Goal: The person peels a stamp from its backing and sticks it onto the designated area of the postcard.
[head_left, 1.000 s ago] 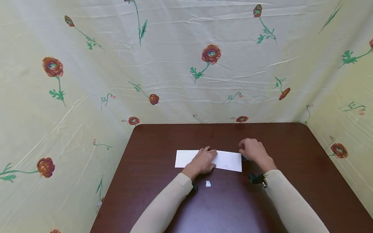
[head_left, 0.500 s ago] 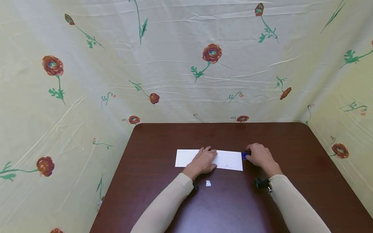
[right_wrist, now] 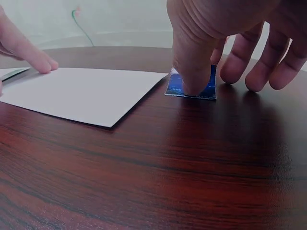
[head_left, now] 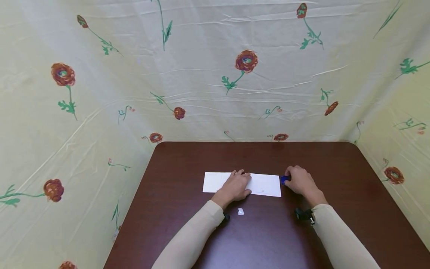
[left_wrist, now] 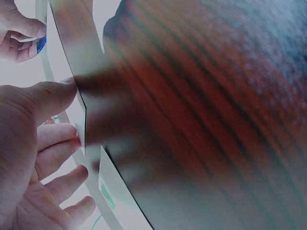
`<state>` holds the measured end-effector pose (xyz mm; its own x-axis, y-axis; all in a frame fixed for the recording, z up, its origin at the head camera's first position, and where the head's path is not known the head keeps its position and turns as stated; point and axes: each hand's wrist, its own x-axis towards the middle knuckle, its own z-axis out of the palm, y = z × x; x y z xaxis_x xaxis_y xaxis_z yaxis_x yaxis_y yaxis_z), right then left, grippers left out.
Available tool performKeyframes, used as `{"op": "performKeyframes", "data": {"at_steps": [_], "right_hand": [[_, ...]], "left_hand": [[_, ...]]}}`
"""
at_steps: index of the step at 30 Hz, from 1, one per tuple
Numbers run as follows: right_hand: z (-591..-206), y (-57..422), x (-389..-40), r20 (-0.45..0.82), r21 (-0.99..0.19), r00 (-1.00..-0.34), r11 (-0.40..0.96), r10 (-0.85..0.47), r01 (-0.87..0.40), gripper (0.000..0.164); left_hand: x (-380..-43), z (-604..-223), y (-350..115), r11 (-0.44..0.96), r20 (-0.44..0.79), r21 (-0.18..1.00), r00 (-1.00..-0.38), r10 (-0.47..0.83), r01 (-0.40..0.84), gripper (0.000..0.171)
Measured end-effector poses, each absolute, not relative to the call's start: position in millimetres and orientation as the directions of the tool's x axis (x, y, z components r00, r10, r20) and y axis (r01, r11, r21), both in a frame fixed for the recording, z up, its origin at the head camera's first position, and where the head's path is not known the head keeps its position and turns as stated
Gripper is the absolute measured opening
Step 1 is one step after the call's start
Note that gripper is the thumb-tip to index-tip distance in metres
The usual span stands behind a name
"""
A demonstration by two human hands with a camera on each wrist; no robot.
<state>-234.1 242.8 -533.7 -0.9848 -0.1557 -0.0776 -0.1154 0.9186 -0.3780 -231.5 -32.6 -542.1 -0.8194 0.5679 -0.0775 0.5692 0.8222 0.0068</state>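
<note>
My left hand point(head_left: 235, 186) rests with fairly straight fingers on white paper point(head_left: 265, 184) lying flat on the table. In the left wrist view a gap shows between one white sheet point(left_wrist: 62, 62) and another piece with green print point(left_wrist: 117, 196), under the fingers. Just off the paper's right end, my right hand point(head_left: 300, 181) holds a small flat blue piece point(right_wrist: 208, 88), like a little packet or card, between thumb and fingers. The thumb covers its middle, and its front edge lies close on the table. The other right fingers curl loosely beside it.
A small white scrap point(head_left: 240, 212) lies on the dark brown table point(head_left: 255, 239), nearer me than the paper. Flower-printed sheeting point(head_left: 201, 74) hangs behind and on both sides. Dark straps with devices point(head_left: 304, 215) sit at the wrists.
My right hand has moved a little right, away from the paper's end, and more of the blue piece shows. The left hand stays on the paper; the whole view has shifted slightly.
</note>
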Motion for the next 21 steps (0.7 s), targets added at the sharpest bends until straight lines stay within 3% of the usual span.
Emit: {"op": "performKeyframes", "data": {"at_steps": [12,21], "right_hand": [[-536.5,246.7,-231.0,-0.026,-0.424,-0.99,0.899,-0.136,-0.112,0.009],[-524.9,248.4,-225.4,-0.054,-0.479,-0.981,0.867,-0.184,-0.136,0.008]], "left_hand": [[-231.0,-539.9,-29.8,0.826,-0.102,-0.014,-0.823,0.559,0.563,0.057],[-230.1,-542.5,-29.6,0.829,-0.099,-0.031,-0.827,0.554,0.559,0.056]]}}
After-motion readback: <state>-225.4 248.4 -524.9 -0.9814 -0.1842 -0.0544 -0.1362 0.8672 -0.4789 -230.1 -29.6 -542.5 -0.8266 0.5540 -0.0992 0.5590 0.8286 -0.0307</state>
